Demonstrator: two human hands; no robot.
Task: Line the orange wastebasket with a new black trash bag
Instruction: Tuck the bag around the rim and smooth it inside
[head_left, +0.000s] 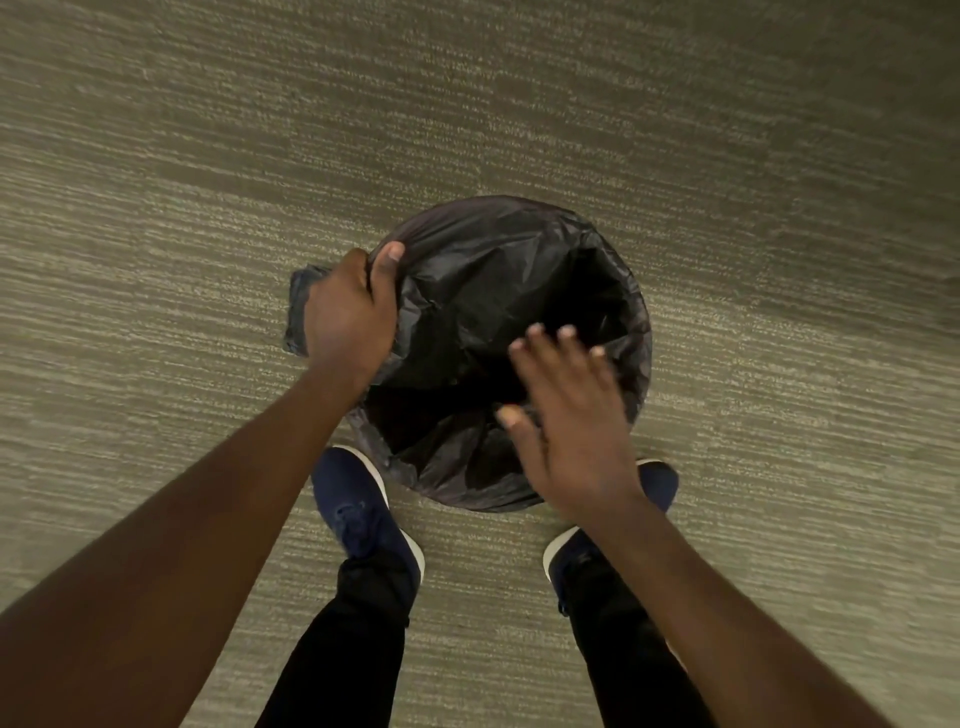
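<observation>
A black trash bag (498, 291) is spread over a round wastebasket on the floor, seen from straight above. The bag covers the rim all around, so none of the basket's orange shows. My left hand (349, 312) grips the bag at the basket's left rim, thumb on top, with a gathered flap of bag sticking out to the left of the fist. My right hand (569, 415) hovers over the near right part of the opening, fingers spread and blurred, holding nothing.
Grey-green striped carpet (727, 156) lies all around the basket. My two feet in dark blue shoes (363, 509) stand right against the near side of the basket, one on each side.
</observation>
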